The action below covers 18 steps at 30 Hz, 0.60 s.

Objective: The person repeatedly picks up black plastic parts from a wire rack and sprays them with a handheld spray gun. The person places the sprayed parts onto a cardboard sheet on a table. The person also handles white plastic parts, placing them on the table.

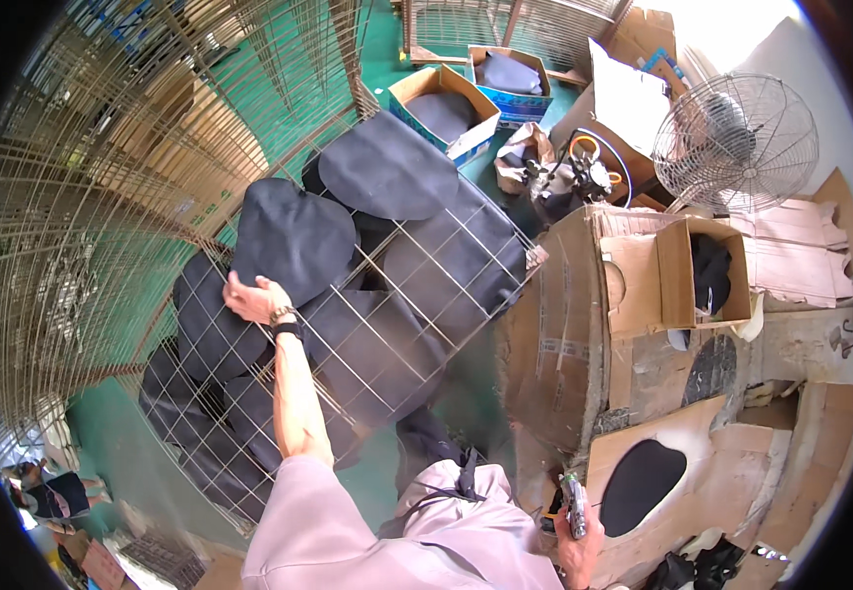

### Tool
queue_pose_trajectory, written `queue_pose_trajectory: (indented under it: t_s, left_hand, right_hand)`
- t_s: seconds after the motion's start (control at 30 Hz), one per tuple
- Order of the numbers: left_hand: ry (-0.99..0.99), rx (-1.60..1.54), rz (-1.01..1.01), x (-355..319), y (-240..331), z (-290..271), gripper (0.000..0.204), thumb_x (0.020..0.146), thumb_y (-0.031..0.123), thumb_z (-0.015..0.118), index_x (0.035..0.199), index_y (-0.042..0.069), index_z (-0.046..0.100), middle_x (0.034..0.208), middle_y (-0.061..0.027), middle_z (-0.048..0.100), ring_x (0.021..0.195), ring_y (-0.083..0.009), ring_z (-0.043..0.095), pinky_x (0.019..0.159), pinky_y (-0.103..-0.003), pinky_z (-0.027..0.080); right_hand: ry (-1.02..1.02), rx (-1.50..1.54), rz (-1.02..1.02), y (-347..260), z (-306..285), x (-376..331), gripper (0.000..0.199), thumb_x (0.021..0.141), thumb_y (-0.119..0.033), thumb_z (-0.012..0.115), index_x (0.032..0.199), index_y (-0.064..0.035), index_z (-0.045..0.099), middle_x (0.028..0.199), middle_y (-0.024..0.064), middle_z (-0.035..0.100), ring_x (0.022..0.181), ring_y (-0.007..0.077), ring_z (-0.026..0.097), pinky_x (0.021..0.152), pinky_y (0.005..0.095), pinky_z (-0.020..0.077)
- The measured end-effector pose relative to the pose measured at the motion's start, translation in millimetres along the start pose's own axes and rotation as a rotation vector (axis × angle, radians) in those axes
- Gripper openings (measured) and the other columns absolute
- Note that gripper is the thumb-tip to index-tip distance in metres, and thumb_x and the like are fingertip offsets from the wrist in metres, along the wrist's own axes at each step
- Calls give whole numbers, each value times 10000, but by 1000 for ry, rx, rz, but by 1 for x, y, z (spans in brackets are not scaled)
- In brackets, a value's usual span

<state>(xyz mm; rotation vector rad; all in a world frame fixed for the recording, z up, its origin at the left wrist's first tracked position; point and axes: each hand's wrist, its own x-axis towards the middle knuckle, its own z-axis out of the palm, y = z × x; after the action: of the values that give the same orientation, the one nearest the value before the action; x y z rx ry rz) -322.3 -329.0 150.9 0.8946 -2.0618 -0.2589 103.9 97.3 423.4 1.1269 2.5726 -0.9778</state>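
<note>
My left hand [252,297] reaches out over a wire rack [446,270] and grips the near edge of a dark rounded fabric piece [294,236]. Several more dark pieces [387,167] lie spread on the same rack, some under the wires. My right hand [576,544] stays low by my body and holds a small grey spray-gun-like tool [574,503]. Just right of that hand, a black oval piece [641,484] lies on cardboard.
A stack of wire racks [102,177] leans at the left. Open cardboard boxes [446,103] with dark pieces stand on the green floor at the back. A large carton bench [584,324], a smaller open box [702,270] and a fan [736,143] are at the right.
</note>
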Motion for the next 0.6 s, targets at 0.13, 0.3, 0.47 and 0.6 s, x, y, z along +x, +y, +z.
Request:
queue_pose_trajectory:
  t_s: [0.13, 0.3, 0.47, 0.6]
  left_hand:
    - [-762, -772, -153, -35, 47, 21, 394, 813, 34, 662, 1196, 127, 663, 1027, -126, 673, 839, -208, 676, 723, -381, 576]
    - [-1374, -906, -663, -64, 134, 60, 402, 889, 76, 648, 1290, 75, 616, 1061, -91, 672, 791, -170, 673, 619, -314, 602]
    - [-1208, -1080, -1006, -79, 148, 107, 265, 884, 131, 674, 1120, 14, 645, 899, -86, 660, 714, -220, 669, 583, -362, 600]
    - [-887, -1231, -998, -52, 140, 119, 252, 915, 117, 663, 1116, -31, 631, 948, -114, 650, 787, -219, 667, 693, -394, 621]
  right_hand:
    - [-23, 34, 38, -26, 1, 1, 408, 832, -118, 698, 1220, -4, 643, 705, 72, 569, 626, 129, 515, 587, 313, 450]
    - [-56, 80, 23, -34, 7, 7, 495, 834, -79, 679, 1314, 5, 593, 742, 70, 599, 646, 132, 536, 612, 299, 465]
    - [-15, 196, 82, -31, 13, 3, 519, 824, -54, 668, 1327, 28, 575, 783, 73, 611, 679, 138, 549, 651, 289, 476]
    - [21, 163, 83, -26, 15, 1, 504, 818, -44, 662, 1311, 34, 582, 796, 77, 607, 690, 134, 546, 655, 288, 476]
